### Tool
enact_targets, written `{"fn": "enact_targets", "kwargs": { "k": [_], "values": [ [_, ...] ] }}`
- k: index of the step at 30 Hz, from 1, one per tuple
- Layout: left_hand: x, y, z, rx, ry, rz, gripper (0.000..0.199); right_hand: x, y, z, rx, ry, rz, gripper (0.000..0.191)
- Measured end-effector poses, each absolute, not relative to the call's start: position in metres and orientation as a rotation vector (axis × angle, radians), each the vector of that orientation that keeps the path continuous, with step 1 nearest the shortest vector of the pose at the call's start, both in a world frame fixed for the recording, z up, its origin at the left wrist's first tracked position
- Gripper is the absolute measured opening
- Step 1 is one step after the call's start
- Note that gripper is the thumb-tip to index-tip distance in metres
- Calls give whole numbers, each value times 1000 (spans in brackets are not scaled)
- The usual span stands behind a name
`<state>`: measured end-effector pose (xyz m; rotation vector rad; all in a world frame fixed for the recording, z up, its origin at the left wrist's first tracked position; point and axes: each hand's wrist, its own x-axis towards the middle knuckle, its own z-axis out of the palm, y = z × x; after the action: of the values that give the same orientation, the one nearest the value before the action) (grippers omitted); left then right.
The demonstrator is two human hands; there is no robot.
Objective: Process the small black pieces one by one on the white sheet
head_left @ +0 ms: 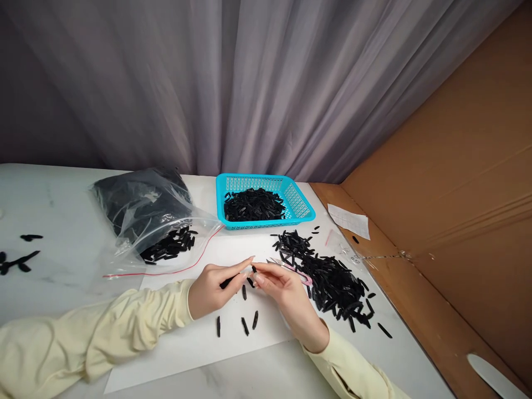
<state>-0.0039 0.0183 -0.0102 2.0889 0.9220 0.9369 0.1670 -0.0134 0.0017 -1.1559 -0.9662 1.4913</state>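
Far left on my tabletop (233,377) there's a few black strays (31,238), then a big clear bag (141,194) of the same stuff, mouth toward me, with some bits showing near its red strip (199,257). Next is my left hand (216,285), fingers and thumb reaching in from the left. Something dark shows in the gap between them, but I can't tell if I'm actually gripping it. A handful of loose bits (244,326) lie near me on the white sheet (187,354). The piece (254,269) I'm on is right between my two hands, pinched by the thumb and forefinger of my right hand (286,291). Beyond it, on the far side, sits the blue basket (268,224), loaded with more.

Handling-wise, I'd guess these are super light, dry and fairly stiff, maybe brittle, so they could snap if squeezed. I'd take one lightly by the ends with fingertips, since something that thin probably rolls. Just right of my hand are the pink snips (306,278), then the big pile (336,285), and a paper slip (349,221) at far right.
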Motion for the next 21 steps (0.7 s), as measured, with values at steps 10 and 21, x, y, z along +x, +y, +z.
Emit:
{"fn": "enact_targets", "kwargs": {
  "k": [10, 21],
  "values": [
    [-5, 16, -9, 2258, 771, 1082, 33, 167, -17, 6, -1116, -1162, 1345, 15],
    [-4, 17, -7, 2179, 599, 1360, 29, 168, -18, 12, -1036, -1077, 1357, 12]
  ]
}}
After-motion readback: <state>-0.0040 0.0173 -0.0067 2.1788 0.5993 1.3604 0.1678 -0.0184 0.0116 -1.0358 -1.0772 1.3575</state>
